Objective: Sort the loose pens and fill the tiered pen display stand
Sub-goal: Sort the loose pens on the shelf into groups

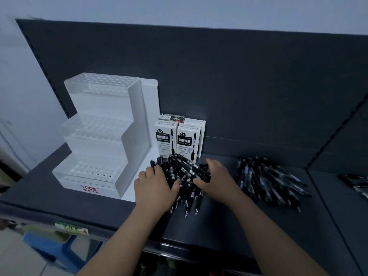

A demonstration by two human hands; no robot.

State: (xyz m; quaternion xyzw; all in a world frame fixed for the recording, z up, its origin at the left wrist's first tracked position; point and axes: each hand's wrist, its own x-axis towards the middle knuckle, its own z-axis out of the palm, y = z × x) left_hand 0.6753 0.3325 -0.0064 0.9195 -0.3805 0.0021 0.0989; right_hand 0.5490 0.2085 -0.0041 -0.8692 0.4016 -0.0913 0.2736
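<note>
A white three-tiered pen display stand [99, 134] stands at the left of the dark shelf, its rows of holes holding no pens. A heap of black pens [185, 176] lies just right of the stand. My left hand [154, 186] curls round the heap's left side. My right hand [217, 176] curls round its right side, thumb on the pens. A second heap of black and blue-tinted pens [266, 182] lies further right, untouched.
Several white pen boxes [179, 139] stand upright behind the near heap against the dark back panel. More pens [356, 182] lie at the far right beyond a shelf divider. A blue stool [57, 248] sits on the floor below the shelf edge.
</note>
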